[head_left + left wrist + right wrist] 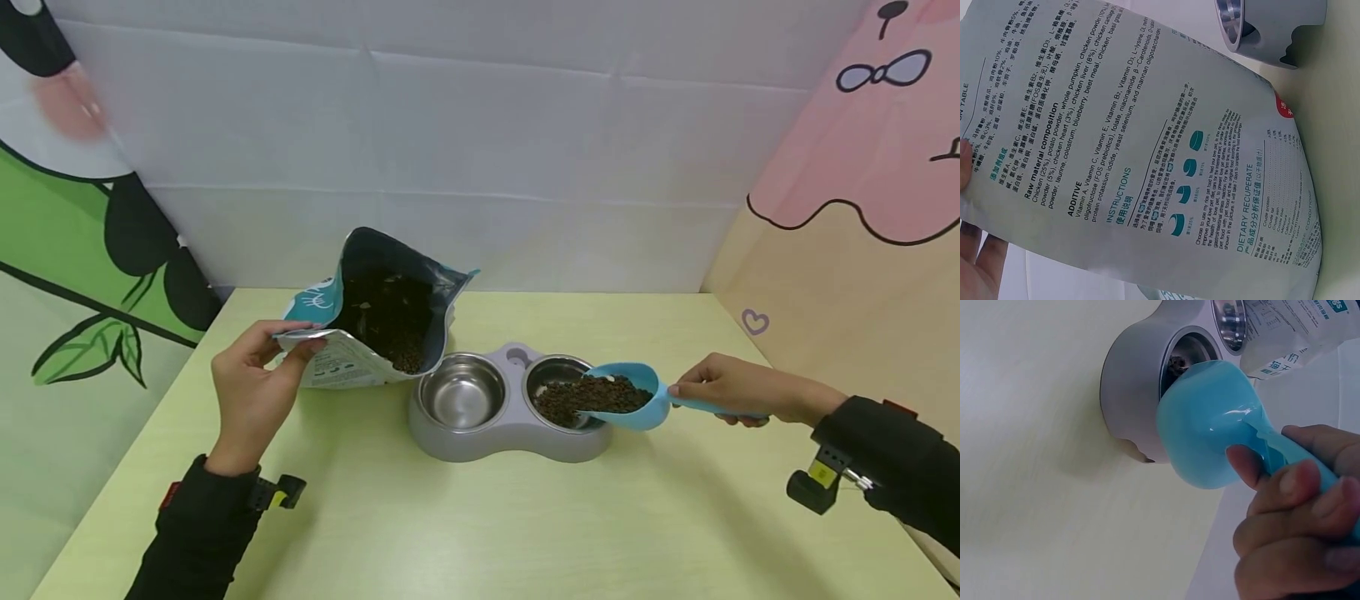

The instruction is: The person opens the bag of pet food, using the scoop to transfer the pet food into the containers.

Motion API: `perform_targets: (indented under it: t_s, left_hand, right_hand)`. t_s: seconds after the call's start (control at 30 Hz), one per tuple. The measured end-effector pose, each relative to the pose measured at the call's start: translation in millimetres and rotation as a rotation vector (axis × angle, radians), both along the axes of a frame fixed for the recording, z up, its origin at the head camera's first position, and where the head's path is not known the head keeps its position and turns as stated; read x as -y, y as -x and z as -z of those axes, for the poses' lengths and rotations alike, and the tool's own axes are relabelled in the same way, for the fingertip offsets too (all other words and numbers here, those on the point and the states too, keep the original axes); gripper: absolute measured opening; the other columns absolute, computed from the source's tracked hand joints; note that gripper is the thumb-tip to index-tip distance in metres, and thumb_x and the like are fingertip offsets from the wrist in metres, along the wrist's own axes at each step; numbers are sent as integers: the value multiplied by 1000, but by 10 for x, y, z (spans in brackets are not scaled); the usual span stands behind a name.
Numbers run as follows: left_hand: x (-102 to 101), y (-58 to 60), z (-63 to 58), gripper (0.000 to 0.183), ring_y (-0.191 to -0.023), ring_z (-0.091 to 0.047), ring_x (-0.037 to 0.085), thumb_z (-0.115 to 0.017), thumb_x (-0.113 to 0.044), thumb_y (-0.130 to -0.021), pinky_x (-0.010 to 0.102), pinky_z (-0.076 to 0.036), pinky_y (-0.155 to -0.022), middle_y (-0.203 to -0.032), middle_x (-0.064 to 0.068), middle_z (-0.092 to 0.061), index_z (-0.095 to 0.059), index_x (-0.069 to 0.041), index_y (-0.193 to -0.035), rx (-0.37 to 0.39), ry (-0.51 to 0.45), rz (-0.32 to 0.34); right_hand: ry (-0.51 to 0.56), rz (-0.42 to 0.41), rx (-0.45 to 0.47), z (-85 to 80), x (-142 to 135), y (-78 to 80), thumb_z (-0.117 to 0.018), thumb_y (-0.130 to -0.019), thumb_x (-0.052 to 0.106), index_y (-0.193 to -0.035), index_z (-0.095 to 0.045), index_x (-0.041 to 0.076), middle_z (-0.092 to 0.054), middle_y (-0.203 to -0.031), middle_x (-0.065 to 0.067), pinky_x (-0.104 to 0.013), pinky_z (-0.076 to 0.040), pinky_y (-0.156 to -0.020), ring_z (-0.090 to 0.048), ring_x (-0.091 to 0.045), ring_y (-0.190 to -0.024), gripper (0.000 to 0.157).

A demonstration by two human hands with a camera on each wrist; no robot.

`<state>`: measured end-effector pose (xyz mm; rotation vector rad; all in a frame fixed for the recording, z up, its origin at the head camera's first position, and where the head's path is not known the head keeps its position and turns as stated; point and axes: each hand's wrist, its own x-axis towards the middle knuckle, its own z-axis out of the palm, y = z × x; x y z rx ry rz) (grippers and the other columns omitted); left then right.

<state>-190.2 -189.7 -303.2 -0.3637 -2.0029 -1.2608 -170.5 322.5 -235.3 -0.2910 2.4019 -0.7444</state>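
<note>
My left hand [258,383] pinches the rim of an open pet food bag [352,367], thumb on the near side. Brown kibble [390,321] shows inside the bag, which leans toward the bowls. In the left wrist view the printed back of the bag [1147,156] fills most of the picture. My right hand [738,387] grips the handle of a blue scoop [641,419] heaped with kibble. The scoop's mouth tilts over the right steel bowl [558,367], where kibble lies. From the right wrist view, the scoop's underside [1210,425] hides much of that bowl.
A grey double-bowl stand [468,446] sits mid-table, its left steel bowl [461,392] holding no kibble. The pale wooden table [465,533] meets a white cloth backdrop [480,150] behind. Cartoon-printed panels flank both sides.
</note>
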Motion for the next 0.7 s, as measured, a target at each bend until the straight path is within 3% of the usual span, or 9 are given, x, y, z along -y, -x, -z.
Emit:
perform_targets:
  t_s: [0.7]
  left_hand:
    - [-1,-8,-14,29,-87,-57,4,-68,10,-69,15,-45,-80,-89,10,-64,-63,-2,-95,8,-22,17]
  right_hand:
    - [-21,3,8,-101,37,44,-49,-93,34,-103,-64,20,-39,-55,1,-20,-27,-37,-35,-11,-43,24]
